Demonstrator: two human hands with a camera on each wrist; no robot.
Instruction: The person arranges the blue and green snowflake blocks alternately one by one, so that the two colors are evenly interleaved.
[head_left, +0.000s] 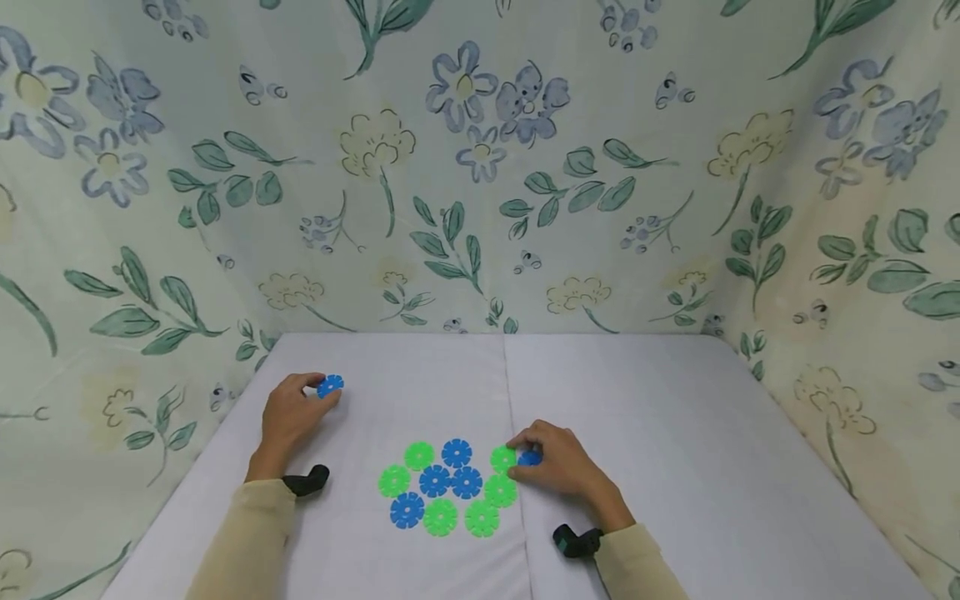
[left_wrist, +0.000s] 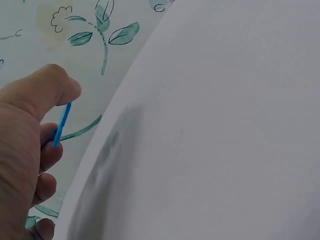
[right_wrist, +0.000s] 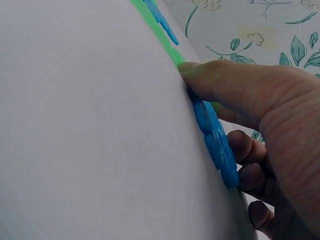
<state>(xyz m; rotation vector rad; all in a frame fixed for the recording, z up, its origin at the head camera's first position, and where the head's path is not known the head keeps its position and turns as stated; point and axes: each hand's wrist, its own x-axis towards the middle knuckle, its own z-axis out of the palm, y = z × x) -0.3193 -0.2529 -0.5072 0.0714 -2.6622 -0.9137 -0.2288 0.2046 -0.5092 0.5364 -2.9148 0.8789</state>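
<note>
Between thumb and fingers, my left hand (head_left: 291, 414) pinches a blue notched snowflake disc (head_left: 331, 386) above the table's far left; in the left wrist view the blue disc (left_wrist: 62, 125) appears edge-on. My right hand (head_left: 564, 460) has thumb and index finger at opposite edges of a green snowflake disc (head_left: 502, 459), at the right end of a group of discs. Under that palm a blue disc (head_left: 530, 458) is partly covered; the right wrist view shows this blue disc (right_wrist: 216, 145) close to the curled fingers. Just below the pinched green one lies another green disc (head_left: 500, 491).
Several more blue discs (head_left: 435, 481) and green discs (head_left: 440, 517) lie close together on the white-covered table (head_left: 660, 417). A seam (head_left: 512, 400) runs down the cloth. Floral curtains (head_left: 480, 242) stand behind and at both sides. Each wrist wears a black device (head_left: 307, 481).
</note>
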